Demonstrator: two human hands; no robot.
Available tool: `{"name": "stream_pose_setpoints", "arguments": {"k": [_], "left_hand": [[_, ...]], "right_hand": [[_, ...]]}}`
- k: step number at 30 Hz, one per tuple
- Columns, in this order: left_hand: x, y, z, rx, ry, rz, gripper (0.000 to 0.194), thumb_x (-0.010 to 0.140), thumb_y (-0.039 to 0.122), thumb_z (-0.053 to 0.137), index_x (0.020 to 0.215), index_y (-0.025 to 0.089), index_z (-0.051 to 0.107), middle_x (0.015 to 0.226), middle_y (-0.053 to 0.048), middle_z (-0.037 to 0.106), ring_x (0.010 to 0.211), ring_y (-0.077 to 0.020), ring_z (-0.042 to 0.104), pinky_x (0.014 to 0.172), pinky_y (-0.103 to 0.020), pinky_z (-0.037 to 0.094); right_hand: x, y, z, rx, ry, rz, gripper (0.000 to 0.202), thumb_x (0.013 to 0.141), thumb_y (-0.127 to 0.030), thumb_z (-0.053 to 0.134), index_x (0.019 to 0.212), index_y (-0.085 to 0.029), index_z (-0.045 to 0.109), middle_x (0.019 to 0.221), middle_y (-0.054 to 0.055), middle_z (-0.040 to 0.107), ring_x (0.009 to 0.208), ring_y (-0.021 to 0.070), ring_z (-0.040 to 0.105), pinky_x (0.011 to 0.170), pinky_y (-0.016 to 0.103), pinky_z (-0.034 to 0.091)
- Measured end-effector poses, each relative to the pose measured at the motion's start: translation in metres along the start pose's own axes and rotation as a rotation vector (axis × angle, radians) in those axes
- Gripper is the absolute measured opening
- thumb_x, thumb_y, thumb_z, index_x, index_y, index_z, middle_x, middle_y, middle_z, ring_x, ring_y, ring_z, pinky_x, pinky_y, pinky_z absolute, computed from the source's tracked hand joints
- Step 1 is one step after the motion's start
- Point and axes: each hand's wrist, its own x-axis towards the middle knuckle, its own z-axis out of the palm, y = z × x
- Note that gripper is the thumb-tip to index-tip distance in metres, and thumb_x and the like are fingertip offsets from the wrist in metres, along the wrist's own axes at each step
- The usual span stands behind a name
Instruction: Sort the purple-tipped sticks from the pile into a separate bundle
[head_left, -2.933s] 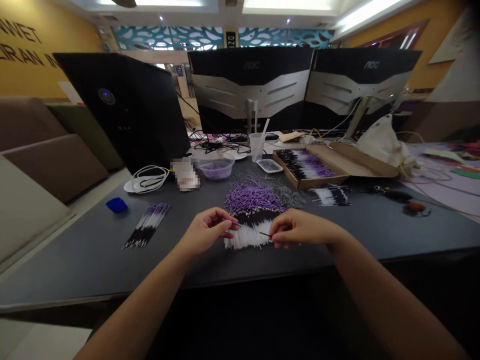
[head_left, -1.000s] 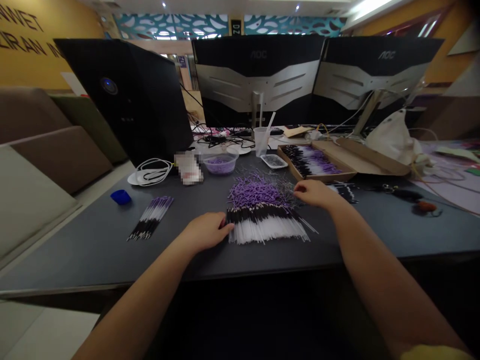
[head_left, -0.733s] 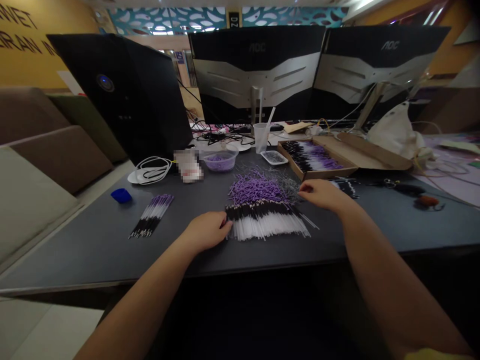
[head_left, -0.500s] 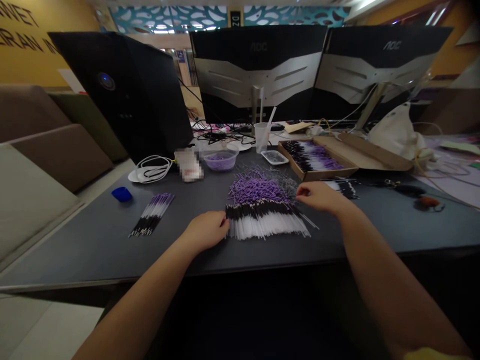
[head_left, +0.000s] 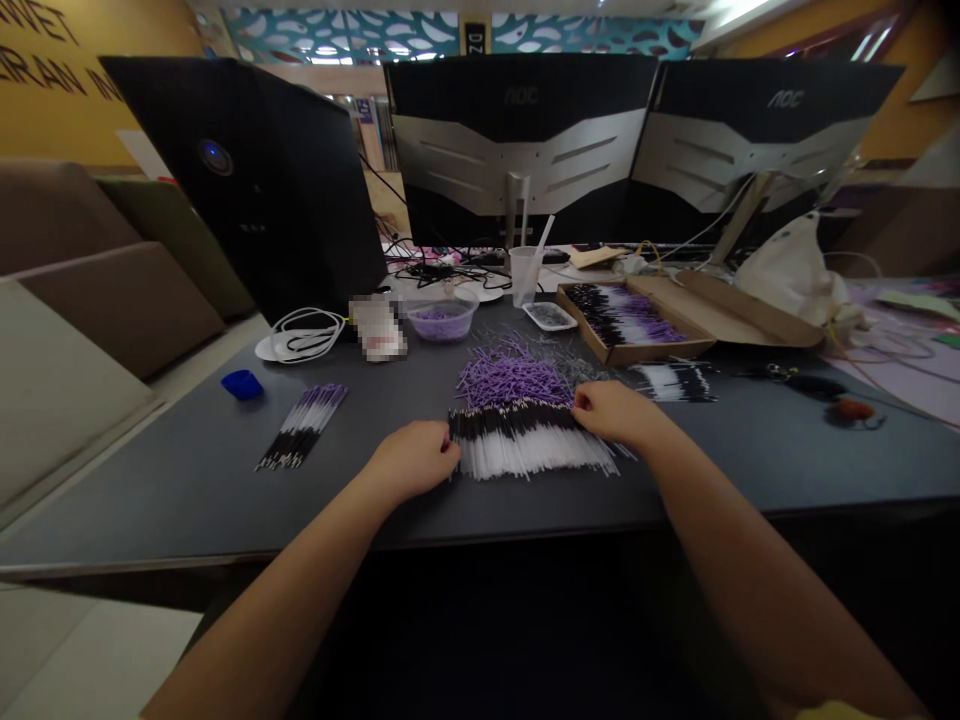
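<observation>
A wide row of thin black-and-white sticks [head_left: 525, 445] lies side by side on the dark desk, black ends away from me. Just behind it is a heap of small purple tubes [head_left: 510, 380]. My left hand [head_left: 414, 458] rests at the row's left end with its fingers curled closed; what they hold, if anything, is hidden. Over the row's right end, by the black parts, my right hand [head_left: 616, 412] is closed in a pinch, its fingertips too small to read. Loose clear-grey bits [head_left: 585, 365] are scattered beyond that hand.
Left lie a bundle of purple-tipped sticks [head_left: 304, 425] and a blue cap [head_left: 242, 384]. Behind stand a tub of purple pieces [head_left: 441, 322], a small white tray [head_left: 550, 317], a plastic cup [head_left: 525, 277] and a cardboard box [head_left: 637, 350] of sticks. More sticks [head_left: 675, 382] lie right.
My right hand has moved left and slightly toward me, onto the right end of the stick row. More of the sticks on the right now show. My left hand stays nearly still.
</observation>
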Motion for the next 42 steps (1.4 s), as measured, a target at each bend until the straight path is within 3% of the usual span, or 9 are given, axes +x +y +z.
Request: {"name": "stream_pose_setpoints", "arguments": {"k": [10,19,24,27,30,34,37,42], "left_hand": [[0.001,-0.006,0.001,-0.089,0.009,-0.004,0.024,0.08,0.035,0.047,0.069,0.019,0.061,0.076,-0.006,0.068,0.065,-0.0186,0.06,0.052,-0.026,0.032],[0.0,-0.011,0.0,-0.183,0.012,0.038,0.021,0.08,0.032,0.044,0.07,0.019,0.057,0.074,-0.003,0.065,0.063,-0.0159,0.056,0.052,-0.025,0.031],[-0.004,-0.012,-0.006,-0.279,0.057,0.084,0.019,0.082,0.031,0.043,0.073,0.019,0.054,0.071,-0.001,0.062,0.062,-0.0138,0.053,0.053,-0.024,0.032],[-0.008,-0.007,-0.008,-0.393,0.076,0.138,0.017,0.083,0.031,0.043,0.075,0.019,0.052,0.068,0.0,0.061,0.06,-0.0132,0.054,0.054,-0.023,0.036],[-0.013,-0.001,-0.009,-0.598,0.033,0.147,0.015,0.085,0.032,0.043,0.08,0.019,0.05,0.065,0.001,0.063,0.056,-0.0124,0.058,0.054,-0.023,0.041],[-0.019,0.005,-0.01,-0.732,-0.004,0.15,0.023,0.086,0.034,0.047,0.102,0.019,0.053,0.068,0.001,0.066,0.053,-0.0127,0.062,0.049,-0.021,0.042],[-0.019,0.006,-0.007,-0.793,-0.008,0.193,0.037,0.088,0.034,0.047,0.122,0.02,0.05,0.073,0.0,0.068,0.057,-0.0124,0.064,0.055,-0.022,0.047],[-0.016,0.005,-0.001,-0.829,0.107,0.208,0.03,0.091,0.034,0.044,0.107,0.016,0.062,0.089,-0.006,0.07,0.069,-0.0135,0.067,0.061,-0.024,0.051]], "right_hand": [[-0.008,-0.017,-0.004,-0.113,0.022,0.054,0.026,0.081,-0.025,0.048,0.083,-0.013,0.071,0.088,0.02,0.07,0.083,0.0295,0.067,0.067,0.034,0.046],[-0.007,-0.011,-0.004,-0.138,0.056,0.058,0.024,0.081,-0.028,0.048,0.082,-0.015,0.068,0.087,0.016,0.07,0.081,0.0262,0.066,0.064,0.03,0.043],[-0.01,-0.007,-0.009,0.0,0.212,0.03,0.019,0.081,-0.031,0.049,0.078,-0.019,0.063,0.075,0.008,0.069,0.07,0.0208,0.062,0.059,0.027,0.038],[-0.013,-0.008,-0.01,0.169,0.303,-0.065,0.013,0.079,-0.028,0.052,0.078,-0.02,0.062,0.071,0.004,0.068,0.064,0.0169,0.06,0.059,0.025,0.038],[-0.015,-0.012,-0.011,0.292,0.333,-0.193,0.019,0.078,-0.022,0.052,0.091,-0.02,0.066,0.078,0.003,0.07,0.066,0.0156,0.061,0.063,0.024,0.042],[-0.019,-0.019,-0.014,0.316,0.311,-0.3,0.027,0.079,-0.018,0.048,0.092,-0.02,0.072,0.092,0.004,0.073,0.084,0.018,0.065,0.078,0.026,0.045],[-0.022,-0.022,-0.015,0.334,0.254,-0.247,0.027,0.08,-0.021,0.049,0.092,-0.02,0.073,0.085,0.003,0.074,0.073,0.0167,0.065,0.071,0.026,0.045],[-0.022,-0.022,-0.014,0.329,0.218,-0.272,0.027,0.082,-0.023,0.051,0.1,-0.022,0.07,0.088,0.002,0.074,0.069,0.0159,0.062,0.065,0.026,0.043]]}}
